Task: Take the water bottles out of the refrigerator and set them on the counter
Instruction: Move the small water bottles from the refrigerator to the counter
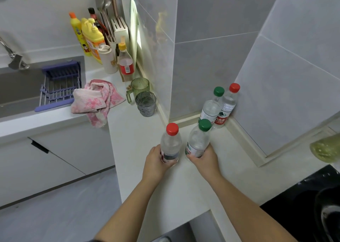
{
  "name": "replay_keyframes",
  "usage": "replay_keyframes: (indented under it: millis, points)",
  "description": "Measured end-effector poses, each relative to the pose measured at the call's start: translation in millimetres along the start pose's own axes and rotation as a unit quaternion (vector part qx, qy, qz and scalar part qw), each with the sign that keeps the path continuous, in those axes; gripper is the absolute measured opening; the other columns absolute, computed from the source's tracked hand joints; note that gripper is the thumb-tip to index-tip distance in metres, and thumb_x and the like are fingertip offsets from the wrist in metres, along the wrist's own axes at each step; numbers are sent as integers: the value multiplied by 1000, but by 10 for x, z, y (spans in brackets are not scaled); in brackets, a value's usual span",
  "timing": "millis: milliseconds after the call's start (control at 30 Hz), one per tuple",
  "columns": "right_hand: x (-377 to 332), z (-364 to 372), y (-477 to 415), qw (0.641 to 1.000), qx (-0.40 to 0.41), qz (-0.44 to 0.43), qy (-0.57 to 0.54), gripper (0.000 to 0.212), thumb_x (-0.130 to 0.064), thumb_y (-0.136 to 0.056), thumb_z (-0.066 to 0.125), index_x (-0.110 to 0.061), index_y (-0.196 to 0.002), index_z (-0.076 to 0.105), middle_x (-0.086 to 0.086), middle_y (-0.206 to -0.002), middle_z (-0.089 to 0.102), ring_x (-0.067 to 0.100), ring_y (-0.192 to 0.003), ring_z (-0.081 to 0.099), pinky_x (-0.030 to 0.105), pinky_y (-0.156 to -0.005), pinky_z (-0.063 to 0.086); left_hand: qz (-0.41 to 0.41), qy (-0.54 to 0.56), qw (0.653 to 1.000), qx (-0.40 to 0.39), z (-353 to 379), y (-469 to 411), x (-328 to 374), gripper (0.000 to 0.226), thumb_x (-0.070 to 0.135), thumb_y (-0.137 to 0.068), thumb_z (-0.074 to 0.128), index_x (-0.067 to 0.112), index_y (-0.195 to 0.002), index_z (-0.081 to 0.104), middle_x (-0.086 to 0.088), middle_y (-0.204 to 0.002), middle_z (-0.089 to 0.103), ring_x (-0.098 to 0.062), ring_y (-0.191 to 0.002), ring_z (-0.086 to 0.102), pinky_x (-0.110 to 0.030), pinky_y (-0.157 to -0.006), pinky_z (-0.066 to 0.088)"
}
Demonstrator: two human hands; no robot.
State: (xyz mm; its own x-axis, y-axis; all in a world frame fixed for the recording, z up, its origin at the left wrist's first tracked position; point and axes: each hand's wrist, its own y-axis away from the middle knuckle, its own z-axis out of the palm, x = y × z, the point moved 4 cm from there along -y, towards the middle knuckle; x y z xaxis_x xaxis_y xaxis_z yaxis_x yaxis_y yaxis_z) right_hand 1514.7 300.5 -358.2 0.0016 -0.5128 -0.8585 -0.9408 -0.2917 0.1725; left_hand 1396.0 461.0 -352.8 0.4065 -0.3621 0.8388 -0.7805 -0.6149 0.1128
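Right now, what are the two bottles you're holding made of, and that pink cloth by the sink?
Red-capped bottle in the left hand: probably thin clear plastic, glossy; you can see through it.
Green-capped bottle in the right hand: the same see-through plastic, with a solid-coloured cap.
Pink cloth: soft fabric, maybe terry towel; matte, fuzzy, crumpled in folds.

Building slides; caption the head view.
Left hand holds a red-capped bottle, right hand a green-capped bottle; two others on the counter.
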Motion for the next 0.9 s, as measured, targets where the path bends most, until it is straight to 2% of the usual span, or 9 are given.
replay_keyframes:
  millis: [167,333,467,533,600,667,800,900]
  points:
    - [-99,31,-407,1000,-4,-13,-11,60,-24,-66,87,-21,-117,57,-2,-108,68,13,-97,66,21,-75,49,8,-1,1000,-4,131,-429,113,41,34,-66,85,20,-97,62,2,-94,64,-16,-89,61,-31,-74,51]
    - [-205,79,-706,999,-1,-37,-27,64,-16,-68,86,-18,-124,55,-2,-116,68,13,-104,64,29,-87,51,18,-4,1000,-1,250,-737,216,44,35,-66,84,20,-102,63,2,-95,64,-16,-89,61,-29,-73,50]
    - [-164,62,-752,997,4,-64,33,66,-14,-66,87,-11,-123,53,5,-120,59,17,-110,56,30,-92,47,22,-47,999,-15,280,-813,210,45,46,-67,79,23,-101,61,4,-95,63,-15,-88,62,-28,-70,50]
    - [-120,8,-742,995,4,-58,79,63,-18,-67,87,-9,-120,54,7,-113,54,19,-105,54,29,-86,44,17,-118,992,-45,277,-820,177,49,51,-73,74,21,-108,59,1,-99,60,-18,-92,61,-27,-71,47]
    - [-82,-26,-730,995,-4,-38,95,55,-21,-69,87,-10,-110,53,1,-93,56,17,-86,56,27,-72,41,3,-206,976,-68,267,-831,148,56,51,-78,72,17,-118,55,-4,-105,58,-22,-99,59,-30,-76,45]
    - [-76,-16,-734,995,-16,-22,91,49,-20,-71,85,-11,-103,50,-2,-76,58,14,-70,58,29,-64,42,-6,-243,967,-74,264,-852,147,58,54,-80,69,15,-120,54,-6,-108,59,-24,-101,59,-32,-76,45]
    - [-90,28,-835,996,-14,-3,85,37,-17,-78,81,-13,-93,47,0,-73,62,18,-64,66,30,-59,52,-14,-270,960,-73,305,-931,234,56,54,-85,63,13,-122,53,-10,-114,61,-28,-102,61,-34,-76,46]
    - [-93,46,-904,998,-17,15,64,33,-10,-85,73,-16,-81,41,5,-74,57,16,-53,62,17,-42,43,-20,-289,954,-71,322,-979,292,57,55,-86,61,11,-122,54,-11,-115,63,-30,-103,62,-34,-75,46]
